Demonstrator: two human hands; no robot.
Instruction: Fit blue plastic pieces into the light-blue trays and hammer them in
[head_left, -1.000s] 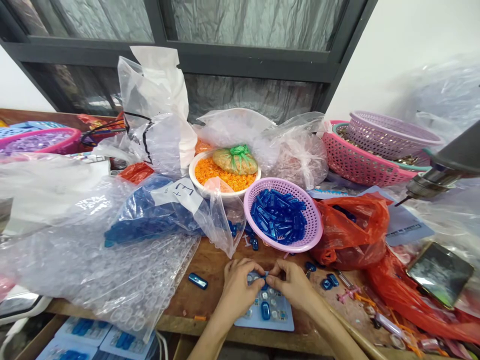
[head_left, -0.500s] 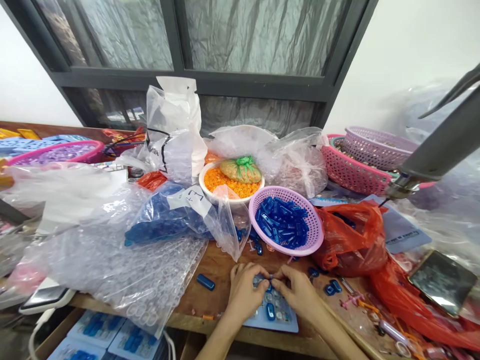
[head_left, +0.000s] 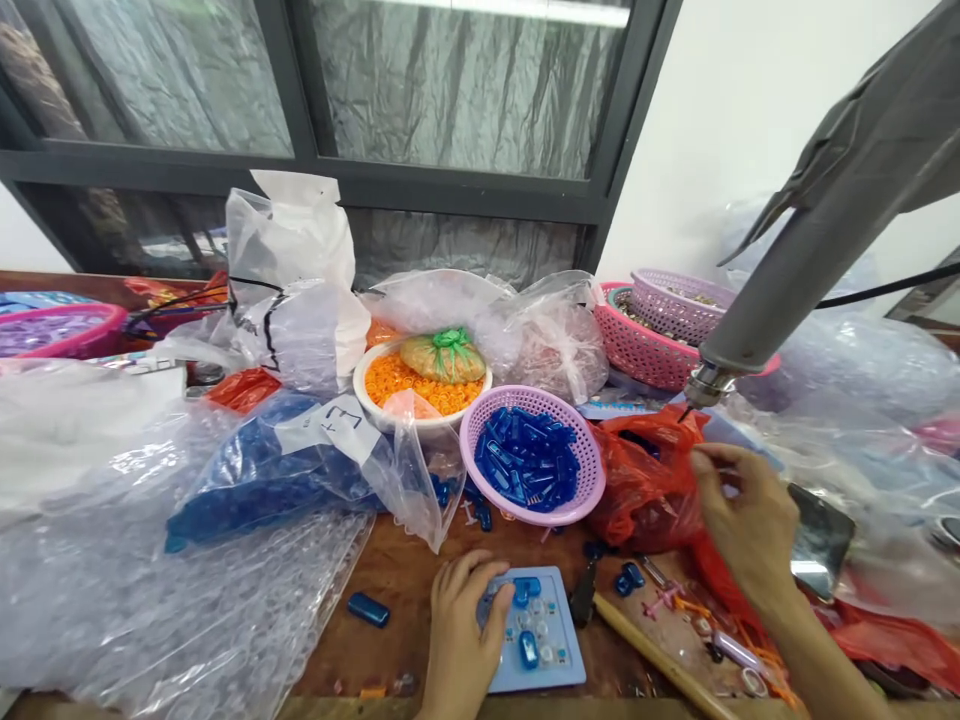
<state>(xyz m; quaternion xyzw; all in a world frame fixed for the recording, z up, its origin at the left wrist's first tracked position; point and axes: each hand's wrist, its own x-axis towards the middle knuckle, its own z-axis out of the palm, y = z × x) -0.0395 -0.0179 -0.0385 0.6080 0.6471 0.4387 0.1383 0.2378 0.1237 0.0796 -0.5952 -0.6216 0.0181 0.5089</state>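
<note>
My left hand [head_left: 466, 620] rests at the left edge of a light blue tray [head_left: 540, 680], thumb and fingers curved over its upper left corner. Blue pieces [head_left: 529, 648] and clear round parts sit in the tray. My right hand [head_left: 742, 510] is raised over the red plastic bag [head_left: 649, 480], just below the tip of a grey hanging screwdriver [head_left: 765, 290]. Its thumb and forefinger come together; anything between them is too small to name. A pink basket [head_left: 596, 490] of blue pieces stands behind the tray.
A loose blue piece [head_left: 368, 609] lies left of the tray. A wooden-handled tool [head_left: 652, 655] lies right of it. Clear bags cover the left side. A white bowl [head_left: 360, 385] of orange parts stands behind, and a phone [head_left: 817, 540] lies at the right.
My right hand has left the tray and moved up and right to beside the screwdriver. My left hand stays at the tray, which is now more exposed. The view has shifted right.
</note>
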